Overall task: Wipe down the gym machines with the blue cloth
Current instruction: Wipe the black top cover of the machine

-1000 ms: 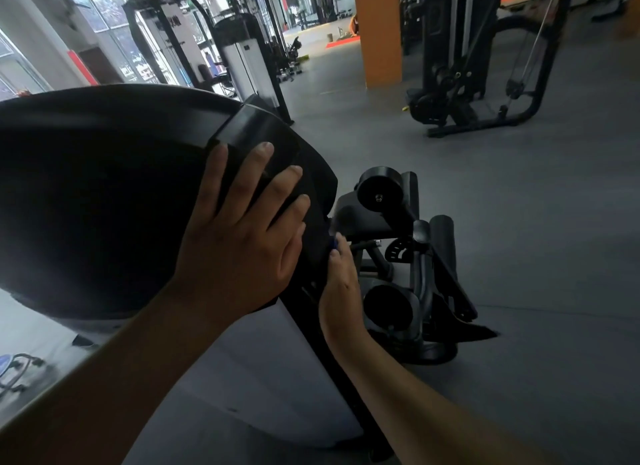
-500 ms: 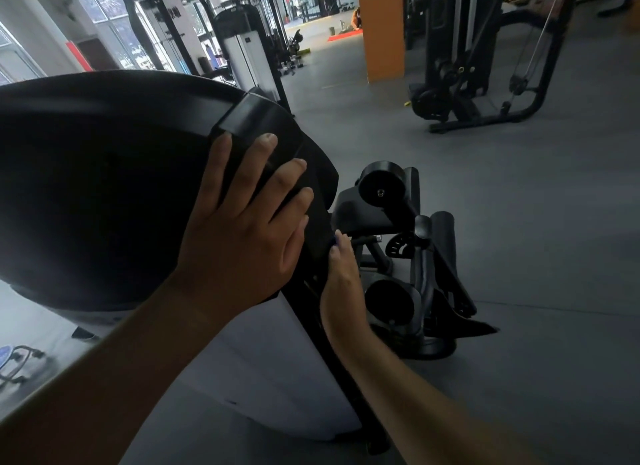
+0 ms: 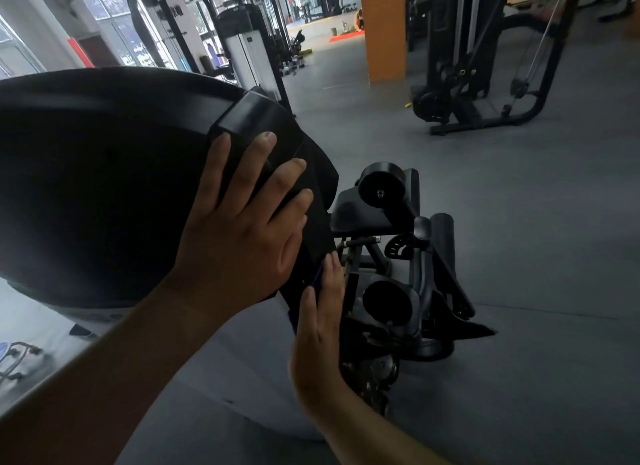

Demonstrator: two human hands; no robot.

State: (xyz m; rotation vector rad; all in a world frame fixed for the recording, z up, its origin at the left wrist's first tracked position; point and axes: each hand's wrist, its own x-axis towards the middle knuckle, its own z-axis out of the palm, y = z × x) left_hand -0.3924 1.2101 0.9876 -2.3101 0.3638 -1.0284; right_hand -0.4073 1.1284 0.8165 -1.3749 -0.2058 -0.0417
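On the head view I am judging the wipe-down as under way but far from finished. My left hand (image 3: 239, 229) is lying flat on the black housing (image 3: 104, 187) of the near machine. Its fingers are spread and straight, so the grip is slack, holding nothing and only bracing. My right hand (image 3: 320, 315) is pressing the blue cloth (image 3: 316, 277) against the housing's lower right edge with straight fingers, not curling round it. Only a sliver of cloth is showing between palm and machine.

I am not able to tell which parts are already wiped, as nothing is showing wet or streaked. The seat and roller frame (image 3: 381, 222) is sitting just beside the right hand with no cloth on it, and the other machines are standing well apart, so I am reckoning most of the job is remaining.

I am counting two hands, one cloth and one orange pillar (image 3: 384, 32). I am also counting three clear machines: the near one, the cable machine (image 3: 485, 66) and the weight-stack machine (image 3: 247, 49). More are blurring behind.
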